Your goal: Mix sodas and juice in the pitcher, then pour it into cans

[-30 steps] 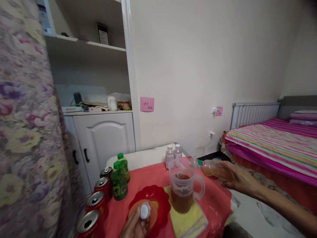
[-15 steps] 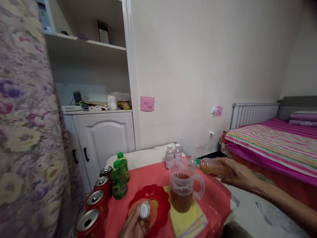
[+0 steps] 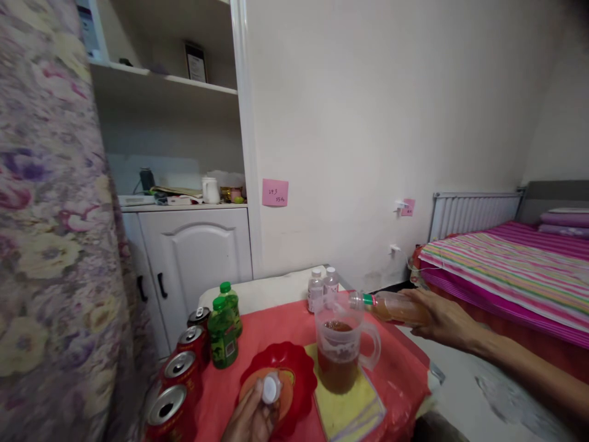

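My right hand (image 3: 432, 316) grips a clear plastic bottle (image 3: 396, 309) of amber drink, tipped almost level. Its open neck rests at the rim of a clear plastic pitcher (image 3: 339, 353), which is partly filled with brown liquid and has its handle to the right. Beneath the pitcher lies a yellow cloth or paper (image 3: 352, 414). Closer to me, my left hand (image 3: 253, 411) pinches a white bottle cap (image 3: 270, 389) between thumb and fingers. That hand is over a red scalloped dish (image 3: 301, 368), in which something orange and round shows.
On the left of the red-covered table (image 3: 267, 325) stand several opened red cans (image 3: 168, 411) and two green bottles (image 3: 223, 334). Two small clear bottles (image 3: 315, 290) with white caps are behind the pitcher. A floral curtain (image 3: 50, 245) hangs left; a bed (image 3: 510, 258) stands right.
The bottle in my right hand lies slightly more level, its liquid shifted a little. My left hand with the cap has barely moved. The view has shifted slightly.
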Demonstrator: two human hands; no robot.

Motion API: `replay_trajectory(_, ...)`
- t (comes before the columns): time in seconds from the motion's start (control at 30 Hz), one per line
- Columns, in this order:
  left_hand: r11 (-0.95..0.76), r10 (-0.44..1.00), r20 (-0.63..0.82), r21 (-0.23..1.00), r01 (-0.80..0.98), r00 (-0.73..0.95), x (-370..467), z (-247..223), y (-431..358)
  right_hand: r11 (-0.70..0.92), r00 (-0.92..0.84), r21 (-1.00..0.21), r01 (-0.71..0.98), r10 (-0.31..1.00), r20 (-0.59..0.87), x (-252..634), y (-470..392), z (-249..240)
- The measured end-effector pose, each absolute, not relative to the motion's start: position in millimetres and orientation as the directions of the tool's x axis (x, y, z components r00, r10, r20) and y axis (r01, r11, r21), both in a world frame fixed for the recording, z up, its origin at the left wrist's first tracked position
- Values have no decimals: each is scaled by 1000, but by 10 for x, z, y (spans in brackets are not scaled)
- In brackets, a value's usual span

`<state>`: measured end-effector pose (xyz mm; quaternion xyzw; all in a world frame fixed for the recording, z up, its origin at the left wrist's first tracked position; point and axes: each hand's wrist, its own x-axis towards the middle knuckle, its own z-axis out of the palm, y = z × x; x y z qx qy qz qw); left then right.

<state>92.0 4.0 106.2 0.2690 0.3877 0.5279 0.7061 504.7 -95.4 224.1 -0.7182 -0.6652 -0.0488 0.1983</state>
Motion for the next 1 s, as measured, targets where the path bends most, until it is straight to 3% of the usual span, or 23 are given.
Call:
replay_trajectory(0.4,291,957,-244,770,-569,159,935,988,8,-16,58,-119,993,934,353,5068,-913,2232)
replay_trajectory(0.7,379,923,-230,685,-622,309,892,1085,-7,-12,56,-125,992,933,355,4933,-957,2380)
replay_trajectory(1.0,351,936,-293,713,-608,197,921,1109,-45,19,17,-96,995,933,360,5044,-909,2349)
